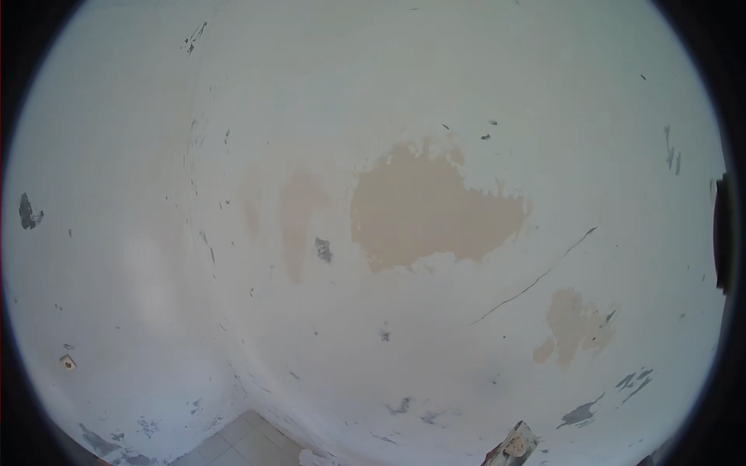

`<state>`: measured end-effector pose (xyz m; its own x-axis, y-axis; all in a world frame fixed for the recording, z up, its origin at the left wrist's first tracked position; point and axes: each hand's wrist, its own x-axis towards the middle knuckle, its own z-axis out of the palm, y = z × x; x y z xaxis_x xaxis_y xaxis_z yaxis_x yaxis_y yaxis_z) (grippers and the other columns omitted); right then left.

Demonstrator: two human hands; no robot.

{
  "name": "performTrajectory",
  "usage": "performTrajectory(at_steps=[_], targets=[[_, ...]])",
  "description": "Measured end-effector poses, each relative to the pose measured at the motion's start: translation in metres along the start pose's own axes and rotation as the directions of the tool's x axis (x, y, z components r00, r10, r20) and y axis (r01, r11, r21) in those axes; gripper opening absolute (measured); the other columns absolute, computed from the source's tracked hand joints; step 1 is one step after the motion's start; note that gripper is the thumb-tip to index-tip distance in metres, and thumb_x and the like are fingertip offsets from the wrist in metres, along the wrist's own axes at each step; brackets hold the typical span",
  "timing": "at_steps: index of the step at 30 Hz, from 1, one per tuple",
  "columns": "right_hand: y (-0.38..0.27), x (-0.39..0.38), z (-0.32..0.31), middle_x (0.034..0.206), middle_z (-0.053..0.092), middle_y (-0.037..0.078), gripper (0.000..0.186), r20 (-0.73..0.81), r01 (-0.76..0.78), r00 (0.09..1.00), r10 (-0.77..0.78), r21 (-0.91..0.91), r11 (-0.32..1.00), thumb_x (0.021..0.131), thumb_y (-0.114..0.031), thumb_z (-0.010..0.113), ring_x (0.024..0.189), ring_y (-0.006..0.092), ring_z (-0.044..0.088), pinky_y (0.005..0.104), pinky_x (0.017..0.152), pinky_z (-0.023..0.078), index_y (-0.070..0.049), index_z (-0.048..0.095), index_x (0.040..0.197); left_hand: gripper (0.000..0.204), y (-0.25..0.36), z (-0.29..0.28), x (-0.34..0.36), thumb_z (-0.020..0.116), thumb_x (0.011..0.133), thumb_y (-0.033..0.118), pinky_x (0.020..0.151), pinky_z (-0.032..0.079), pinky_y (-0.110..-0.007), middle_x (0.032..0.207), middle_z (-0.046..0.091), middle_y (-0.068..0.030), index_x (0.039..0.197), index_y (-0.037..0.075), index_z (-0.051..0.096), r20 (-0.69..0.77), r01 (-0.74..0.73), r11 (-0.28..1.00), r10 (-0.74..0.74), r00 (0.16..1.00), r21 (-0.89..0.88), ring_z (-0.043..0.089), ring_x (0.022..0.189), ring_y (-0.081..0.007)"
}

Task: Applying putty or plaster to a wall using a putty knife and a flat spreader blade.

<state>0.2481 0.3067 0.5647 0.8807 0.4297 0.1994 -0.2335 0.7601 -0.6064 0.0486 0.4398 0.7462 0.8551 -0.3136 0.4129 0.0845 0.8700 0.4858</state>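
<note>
A putty-smeared metal blade [517, 443], apparently a scraper, rises from the lower edge right of middle. A tiny reddish sliver beside it is too small to identify, so whatever holds the blade is hidden. Neither my left hand nor my right hand can be made out. The off-white wall [427, 93] fills the view, with a large beige patch [431, 213], a smaller one [575, 326] at lower right, a thin crack [536, 276] between them and to the right, and scattered grey chipped spots [323, 249].
A wall corner [233, 377] runs down the left side to a tiled floor [237, 443]. A small pale fitting [67, 363] sits on the left wall. Something dark [723, 233] shows at the far right edge. A pale object [312, 458] lies low at the bottom middle.
</note>
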Motion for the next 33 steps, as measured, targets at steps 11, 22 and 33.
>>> performTrajectory(at_steps=[11,22,33], targets=[[-0.015,-0.019,0.013,0.127,0.059,0.012,0.046,-0.062,0.039,0.996,-0.064,-0.333,0.942,0.091,-0.026,0.059,0.114,0.0294,0.057,0.0425,0.099,0.047,-0.008,0.050,0.133,0.064,0.013,-0.012,-0.004,0.059,0.088,0.008,0.040,0.040,-0.019,0.099,0.059,-0.0124,0.145,0.012,0.031,-0.117,-0.303,0.953,0.298,0.947,-0.023,0.045,0.045,-0.0088],[0.022,-0.067,0.054,0.130,0.058,0.013,0.048,-0.197,0.107,0.950,-0.244,-0.526,0.844,0.090,-0.020,0.063,0.120,0.0300,0.054,0.0425,0.104,0.043,-0.008,0.050,0.134,0.064,0.015,-0.024,-0.019,0.059,0.088,0.007,0.040,0.040,-0.019,0.098,0.060,-0.0118,0.145,0.012,0.031,-0.237,-0.438,0.899,0.424,0.874,-0.010,0.045,0.044,-0.0087],[0.003,-0.054,0.038,0.122,0.060,0.012,0.040,-0.082,0.319,0.947,-0.310,0.352,0.880,0.096,-0.020,0.054,0.117,0.0258,0.053,0.0382,0.099,0.046,-0.005,0.049,0.132,0.064,0.022,-0.047,-0.038,0.060,0.087,0.007,0.039,0.040,-0.020,0.097,0.060,-0.0112,0.144,0.011,0.031,-0.316,-0.525,0.851,0.504,0.804,0.023,0.045,0.044,-0.0085]])
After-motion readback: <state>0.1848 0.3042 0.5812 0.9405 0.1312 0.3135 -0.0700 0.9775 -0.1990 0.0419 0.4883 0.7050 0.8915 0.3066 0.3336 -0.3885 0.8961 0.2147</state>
